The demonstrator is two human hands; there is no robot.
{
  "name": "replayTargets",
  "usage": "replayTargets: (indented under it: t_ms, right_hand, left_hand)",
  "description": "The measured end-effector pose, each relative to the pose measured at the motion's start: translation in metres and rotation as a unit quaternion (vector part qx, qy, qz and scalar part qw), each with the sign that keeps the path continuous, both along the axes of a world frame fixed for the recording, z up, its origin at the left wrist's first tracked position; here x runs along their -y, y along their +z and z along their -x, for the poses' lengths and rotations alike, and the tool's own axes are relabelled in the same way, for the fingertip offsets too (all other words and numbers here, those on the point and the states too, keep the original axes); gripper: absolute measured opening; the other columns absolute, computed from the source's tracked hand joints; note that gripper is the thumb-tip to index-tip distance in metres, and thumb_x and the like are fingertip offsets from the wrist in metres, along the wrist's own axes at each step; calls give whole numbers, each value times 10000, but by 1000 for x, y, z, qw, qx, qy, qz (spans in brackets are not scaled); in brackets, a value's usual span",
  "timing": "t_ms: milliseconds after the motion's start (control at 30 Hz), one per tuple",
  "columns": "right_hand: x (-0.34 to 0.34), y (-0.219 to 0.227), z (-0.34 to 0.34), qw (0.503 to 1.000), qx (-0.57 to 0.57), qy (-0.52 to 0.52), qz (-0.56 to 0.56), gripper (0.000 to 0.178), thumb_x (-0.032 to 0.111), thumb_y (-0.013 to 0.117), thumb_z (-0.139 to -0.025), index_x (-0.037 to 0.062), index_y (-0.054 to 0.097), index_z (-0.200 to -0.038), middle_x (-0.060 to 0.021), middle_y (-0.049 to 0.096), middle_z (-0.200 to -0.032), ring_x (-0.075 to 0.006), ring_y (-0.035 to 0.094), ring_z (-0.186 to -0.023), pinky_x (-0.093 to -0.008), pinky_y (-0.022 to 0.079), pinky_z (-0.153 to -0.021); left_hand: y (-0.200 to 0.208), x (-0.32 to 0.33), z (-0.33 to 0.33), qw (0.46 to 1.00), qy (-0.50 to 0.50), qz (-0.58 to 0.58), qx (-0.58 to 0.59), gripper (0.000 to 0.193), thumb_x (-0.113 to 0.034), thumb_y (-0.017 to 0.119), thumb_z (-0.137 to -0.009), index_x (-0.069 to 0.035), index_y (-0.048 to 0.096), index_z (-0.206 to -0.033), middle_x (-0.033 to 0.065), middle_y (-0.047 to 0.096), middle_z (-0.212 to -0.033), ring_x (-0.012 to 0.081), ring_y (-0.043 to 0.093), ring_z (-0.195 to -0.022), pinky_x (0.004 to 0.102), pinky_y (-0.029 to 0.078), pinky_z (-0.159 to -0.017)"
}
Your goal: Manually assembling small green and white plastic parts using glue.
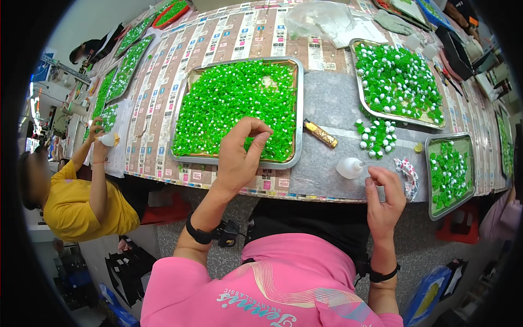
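Green pieces point(234, 103) fill metal tray point(299, 109), left hand point(239, 155) pinching one at its near edge, right hand point(385, 199) loosely curled, grasping nothing, white glue bottle point(348, 168) just left of it.

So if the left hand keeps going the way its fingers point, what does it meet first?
Probably the green pieces in the big metal tray. The left hand sits over the tray's near rim, fingertips pinched and aimed forward and down at the pieces. Its height above them is hard to judge.

Bright green beads point(234, 106), seemingly white-tipped
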State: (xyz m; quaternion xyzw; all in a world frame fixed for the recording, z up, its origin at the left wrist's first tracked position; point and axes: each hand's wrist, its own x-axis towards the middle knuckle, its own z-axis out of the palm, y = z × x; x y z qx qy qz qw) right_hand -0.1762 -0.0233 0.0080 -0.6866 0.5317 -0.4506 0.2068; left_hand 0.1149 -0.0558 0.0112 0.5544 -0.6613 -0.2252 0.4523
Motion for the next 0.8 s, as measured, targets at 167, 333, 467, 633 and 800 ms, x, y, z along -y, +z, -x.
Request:
replayTargets:
  t_ms: [167, 333, 467, 633, 800]
  right_hand:
    - [5, -1, -15, 999, 9, -4, -48, 413, 11, 720, -715, 27, 604, -1111, -119, 603, -1085, -243, 580, -921, -323, 462, -791]
    - [12, -21, -21, 998, 9, 55, -33, 504, 30, 744, -682, 31, 575, -1157, -142, 587, -1100, -275, 576, -917, -342, 457, -804]
    - [12, -19, -18, 996, 21, 73, -36, 475, 23, 726, -697, 28, 576, -1147, -150, 594, -1050, -280, 578, -889, -334, 453, -790]
    - [-10, 12, -9, 990, 86, 71, -83, 423, 63, 732, -720, 8, 590, -1115, -121, 596, -938, -250, 576, -860, -312, 447, -770]
    - [-35, 11, 17, 972, 172, 10, -160, 492, 163, 819, -683, 13, 583, -1088, -54, 569, -965, -132, 557, -814, -262, 455, -724]
  left_hand:
    - [4, -2, 10, 957, -27, -101, -269, 105, -4, 572, -885, -5, 596, -987, 87, 628, -974, 120, 610, -811, 238, 506, -740]
    - [3, -9, 24, 853, -83, -220, -466, 154, 0, 585, -877, -12, 584, -1030, 100, 615, -1021, 146, 634, -849, 260, 549, -757]
    - [-4, -18, 42, 795, -131, -279, -522, 177, -13, 588, -880, -9, 569, -1055, 90, 613, -983, 158, 642, -838, 261, 556, -741]
    - [-6, -32, 66, 786, -133, -340, -499, 160, -48, 580, -897, -1, 572, -1050, 71, 624, -893, 140, 644, -782, 255, 561, -700]
    - [-13, -41, 79, 779, -148, -362, -489, 148, -60, 595, -892, 7, 581, -1023, 75, 634, -876, 139, 645, -781, 266, 562, -713]
